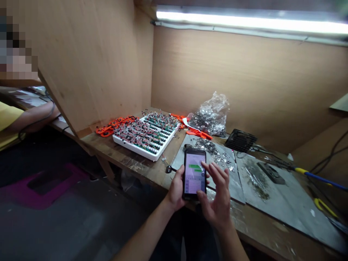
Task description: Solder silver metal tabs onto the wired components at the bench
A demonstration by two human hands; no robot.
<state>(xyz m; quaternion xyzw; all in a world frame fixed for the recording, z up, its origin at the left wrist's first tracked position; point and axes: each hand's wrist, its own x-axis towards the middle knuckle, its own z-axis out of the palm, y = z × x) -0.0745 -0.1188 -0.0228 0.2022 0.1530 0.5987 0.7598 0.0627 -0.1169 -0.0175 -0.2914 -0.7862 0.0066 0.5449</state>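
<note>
A smartphone (pixel 194 175) with a lit chat screen and on-screen keyboard is held upright over the bench's front edge. My left hand (pixel 176 190) wraps around its left side and back, with fingertips showing at the right edge. My right hand (pixel 217 194) hovers at the phone's right side, fingers spread. Its thumb is at the lower right of the screen and its index finger at the upper right; whether they touch the glass I cannot tell. Behind the phone, small shiny metal parts (pixel 208 146) lie scattered on a grey board (pixel 176 161).
A white tray (pixel 136 148) full of small wired components stands left, with orange plastic pieces (pixel 116 125) beside it. Farther back are a clear bag (pixel 213 112) of metal parts and a black fan (pixel 241 140). A blue-and-yellow tool (pixel 318 177) lies right. Another person's arm (pixel 35 116) shows at left.
</note>
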